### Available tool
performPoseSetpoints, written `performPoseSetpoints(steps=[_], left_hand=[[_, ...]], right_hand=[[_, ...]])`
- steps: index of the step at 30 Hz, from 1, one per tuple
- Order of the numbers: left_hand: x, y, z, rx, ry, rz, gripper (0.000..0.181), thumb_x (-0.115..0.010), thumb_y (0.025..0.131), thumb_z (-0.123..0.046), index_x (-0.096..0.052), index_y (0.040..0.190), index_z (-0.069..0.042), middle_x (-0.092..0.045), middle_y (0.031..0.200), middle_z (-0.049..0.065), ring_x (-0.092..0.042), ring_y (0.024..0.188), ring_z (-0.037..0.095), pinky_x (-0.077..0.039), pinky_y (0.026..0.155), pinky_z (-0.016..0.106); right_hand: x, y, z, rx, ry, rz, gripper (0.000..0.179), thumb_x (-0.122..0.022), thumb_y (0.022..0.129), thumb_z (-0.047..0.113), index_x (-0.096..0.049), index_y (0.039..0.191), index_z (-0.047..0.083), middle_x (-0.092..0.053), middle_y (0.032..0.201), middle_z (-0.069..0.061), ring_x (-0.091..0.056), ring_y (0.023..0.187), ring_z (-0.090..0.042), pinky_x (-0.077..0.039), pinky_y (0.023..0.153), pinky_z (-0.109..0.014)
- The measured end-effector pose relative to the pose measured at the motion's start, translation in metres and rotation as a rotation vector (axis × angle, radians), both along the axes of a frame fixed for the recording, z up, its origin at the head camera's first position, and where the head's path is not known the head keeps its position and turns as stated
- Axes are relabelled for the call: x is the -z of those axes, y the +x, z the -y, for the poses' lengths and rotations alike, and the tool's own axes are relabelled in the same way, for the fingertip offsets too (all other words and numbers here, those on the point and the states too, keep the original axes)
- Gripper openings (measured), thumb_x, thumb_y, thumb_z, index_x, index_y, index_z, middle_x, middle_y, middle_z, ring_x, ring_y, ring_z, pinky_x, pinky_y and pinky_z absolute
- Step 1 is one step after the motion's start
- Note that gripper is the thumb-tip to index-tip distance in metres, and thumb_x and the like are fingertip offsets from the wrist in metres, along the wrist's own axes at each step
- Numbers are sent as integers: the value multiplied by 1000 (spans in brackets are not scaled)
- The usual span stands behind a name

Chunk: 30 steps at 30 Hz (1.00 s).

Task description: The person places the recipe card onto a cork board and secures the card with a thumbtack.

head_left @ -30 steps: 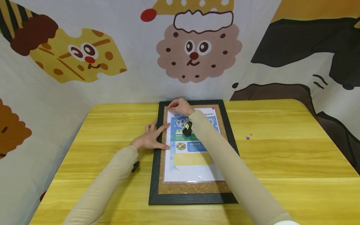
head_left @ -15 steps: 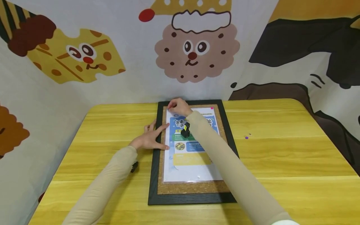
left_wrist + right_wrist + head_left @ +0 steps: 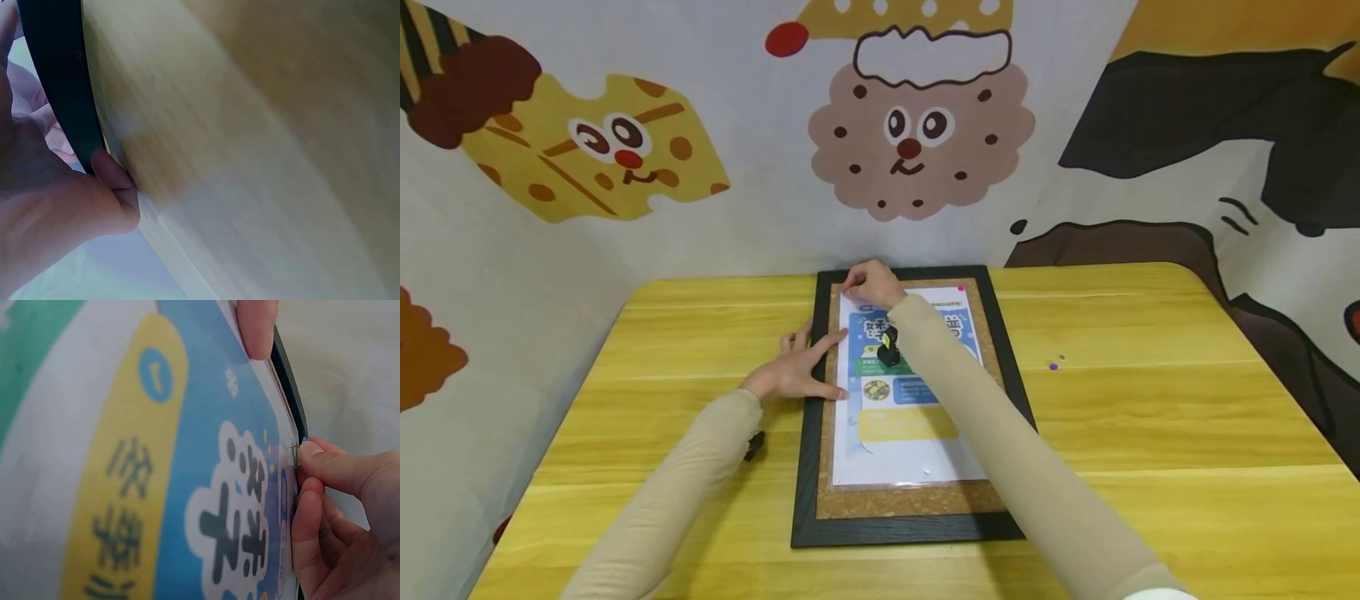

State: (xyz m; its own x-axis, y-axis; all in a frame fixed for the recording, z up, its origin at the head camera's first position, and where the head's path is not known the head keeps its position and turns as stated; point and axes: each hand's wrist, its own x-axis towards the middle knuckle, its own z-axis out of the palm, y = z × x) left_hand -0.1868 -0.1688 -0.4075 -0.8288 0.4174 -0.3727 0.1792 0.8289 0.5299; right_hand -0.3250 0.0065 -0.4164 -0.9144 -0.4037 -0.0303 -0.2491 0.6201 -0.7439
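A printed poster (image 3: pixel 880 462) lies on a cork board (image 3: pixel 910 502) with a black frame (image 3: pixel 910 530). At the poster's top left corner, my right hand (image 3: pixel 876 283) pinches a pushpin with a teal head (image 3: pixel 304 441); its bare metal needle shows at the paper in the right wrist view. My left hand (image 3: pixel 793 372) is spread over the board's left side, its straight thumb and forefinger touching the poster's edge. In the left wrist view, its little finger (image 3: pixel 112 170) lies against the frame's outer edge. A pink pushpin (image 3: pixel 961 288) sits in the poster's top right corner.
A purple pushpin (image 3: pixel 1054 367) and a tiny piece (image 3: pixel 1062 357) beside it lie on the wooden table (image 3: pixel 1150 400), right of the board. A cartoon-printed cloth (image 3: pixel 760 208) hangs right behind the table's far edge. My right sleeve (image 3: pixel 992 408) crosses over the poster.
The head view has shifted slightly, so everything sits a little further left. My hands keep nearly the same places on the board.
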Motion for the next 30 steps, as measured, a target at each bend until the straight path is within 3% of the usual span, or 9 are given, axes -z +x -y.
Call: performPoseSetpoints(steps=[18,30], left_hand=[[1,0,0,-10,-4,5,103,-74,79,-53,-11,157,-27,18,155,26,1,133,48,-26,97,70],[-1,0,1,0,-2,-2,102,-74,80,-52,-12,157,-25,17,155,26,1,134,50,-26,96,71]], right_hand=[[-5,1,2,2,19,28,9,-65,93,8,-74,94,5,-70,97,-6,-57,84,-18,-44,78,-28],[0,-4,4,13,69,-5,8,-69,91,11,-76,88,8,-71,91,-2,-59,81,-17,-45,77,-29]])
